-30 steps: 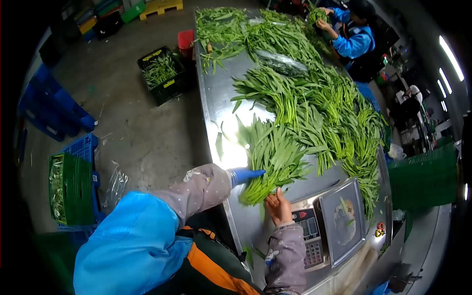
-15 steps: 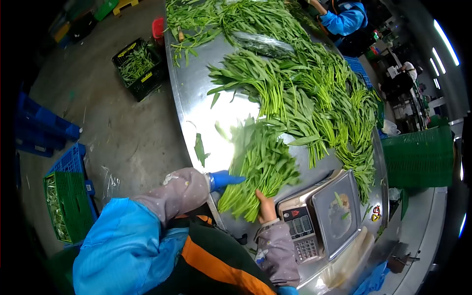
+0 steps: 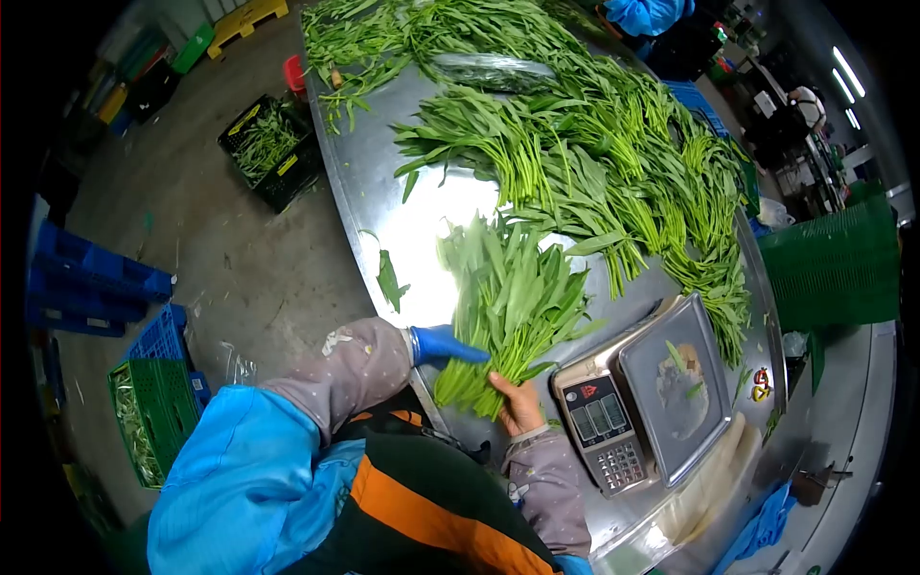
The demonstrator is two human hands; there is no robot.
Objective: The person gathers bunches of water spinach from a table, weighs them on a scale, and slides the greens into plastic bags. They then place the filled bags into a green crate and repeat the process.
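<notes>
A bunch of long-stemmed leafy greens (image 3: 513, 297), which looks like water spinach, is between my hands at the near side of the metal table. My left hand (image 3: 448, 346), in a blue glove, is closed around the stems from the left. Bare, my right hand (image 3: 518, 404) grips the stem ends from the right, thumb on top. The leaves fan out away from me. Just right of my right hand stands a digital scale (image 3: 613, 422), its tray (image 3: 676, 383) holding a few loose leaf bits.
Heaps of the same greens (image 3: 613, 172) cover the table's far and right parts, with a plastic-wrapped bundle (image 3: 494, 73) among them. Crates of greens (image 3: 273, 153) stand on the floor at left. Stacked green crates (image 3: 829, 264) are at right. A person's blue sleeve (image 3: 647, 13) shows at the far end.
The bunch has been drawn together, its leaves standing more upright and its stems closer. Both hands stay on it. My view has shifted slightly.
</notes>
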